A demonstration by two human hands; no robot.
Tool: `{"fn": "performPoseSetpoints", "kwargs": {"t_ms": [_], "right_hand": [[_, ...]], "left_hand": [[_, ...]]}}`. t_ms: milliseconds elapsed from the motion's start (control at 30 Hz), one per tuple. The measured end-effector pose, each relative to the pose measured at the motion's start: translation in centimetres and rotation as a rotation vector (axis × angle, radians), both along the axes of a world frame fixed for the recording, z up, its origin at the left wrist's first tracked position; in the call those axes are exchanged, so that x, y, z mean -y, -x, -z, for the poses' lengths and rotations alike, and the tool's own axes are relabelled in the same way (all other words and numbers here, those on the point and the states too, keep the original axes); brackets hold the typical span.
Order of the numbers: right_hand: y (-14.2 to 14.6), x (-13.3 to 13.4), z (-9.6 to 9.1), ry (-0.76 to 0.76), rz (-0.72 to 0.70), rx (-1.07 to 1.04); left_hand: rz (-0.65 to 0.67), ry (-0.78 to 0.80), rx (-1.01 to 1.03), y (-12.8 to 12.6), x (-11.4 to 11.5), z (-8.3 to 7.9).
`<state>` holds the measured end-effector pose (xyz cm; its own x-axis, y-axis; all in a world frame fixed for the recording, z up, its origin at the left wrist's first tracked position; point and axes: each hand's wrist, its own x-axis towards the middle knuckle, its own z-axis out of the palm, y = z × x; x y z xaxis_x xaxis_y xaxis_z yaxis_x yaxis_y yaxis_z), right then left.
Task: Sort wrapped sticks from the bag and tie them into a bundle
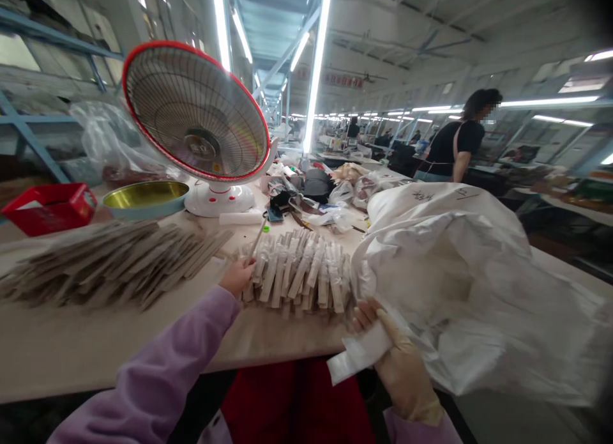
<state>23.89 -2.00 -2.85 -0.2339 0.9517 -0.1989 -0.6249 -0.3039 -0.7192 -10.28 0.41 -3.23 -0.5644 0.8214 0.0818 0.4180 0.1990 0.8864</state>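
Jutting from the right hand is a strip (flat, white).

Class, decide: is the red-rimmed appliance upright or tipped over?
Upright: its white base sits on the table, beneath the round caged head.

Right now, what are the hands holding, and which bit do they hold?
The right hand holds a white strip by one end. The left hand seems to pinch a thin stick near its lower end.
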Motion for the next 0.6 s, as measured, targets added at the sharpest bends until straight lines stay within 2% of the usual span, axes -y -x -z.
{"fn": "performPoseSetpoints", "kwargs": {"t_ms": [67, 133, 267, 367, 433, 600], "right_hand": [[0.6, -0.2, -0.5, 0.059, 0.006, -0.07], [1.5, -0.4, -1.2, 0.083, 0.0, -0.131], [2.9, -0.3, -2.5, 0.014, -0.009, -0.163], [2.9, 0.2, -3.2, -0.045, 0.017, -0.123], [2.3, 0.5, -3.4, -0.079, 0.04, -0.103], [1.2, 1.5, -2.4, -0.113, 0.114, 0.076]], "left_hand": [[0.0, -0.012, -0.049, -0.4, 1.1, -0.9], [0.061, -0.048, -0.036, -2.2, 2.4, -2.3], [0.413, 0.023, 0.236, -9.5, 4.6, -4.7], [0.635, 0.091, 0.267, -15.0, 5.4, -4.8], [0.699, 0.097, 0.269, -17.2, 5.5, -4.3], [0.703, 0.023, 0.291, -18.9, 5.4, -4.0]]}}
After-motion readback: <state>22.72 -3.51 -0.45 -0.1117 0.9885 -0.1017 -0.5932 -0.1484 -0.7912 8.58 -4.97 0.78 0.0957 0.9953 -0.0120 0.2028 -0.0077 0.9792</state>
